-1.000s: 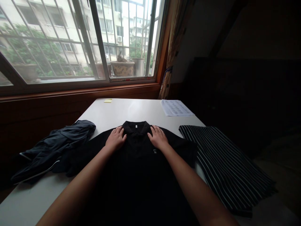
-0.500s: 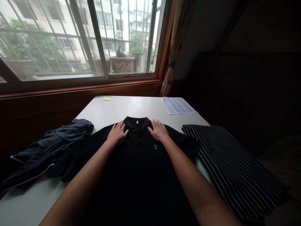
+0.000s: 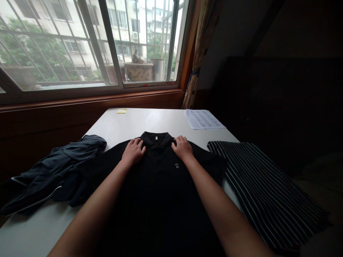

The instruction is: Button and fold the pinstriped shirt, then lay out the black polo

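A black polo shirt [image 3: 160, 192] lies spread front up, its collar [image 3: 156, 139] at the far end and a small light emblem [image 3: 177, 166] on the chest. My left hand [image 3: 133, 151] is at the shoulder left of the collar, its fingers bent and closed on the cloth. At the other shoulder, my right hand [image 3: 182, 147] has its fingers curled in and closed on the fabric too. The fingertips are partly hidden. The lower part of the shirt is very dark between my forearms.
A crumpled dark garment [image 3: 66, 157] with white piping lies on the left of the white table [image 3: 150, 119]. Striped black fabric [image 3: 262, 182] lies on the right. Printed sheets [image 3: 205, 119] and a yellow note [image 3: 121, 111] are at the far edge, below a barred window [image 3: 88, 46].
My fingers were stretched flat on the shirt's shoulders; now both hands have curled them in on the cloth. The shirt has stayed nearly in place.
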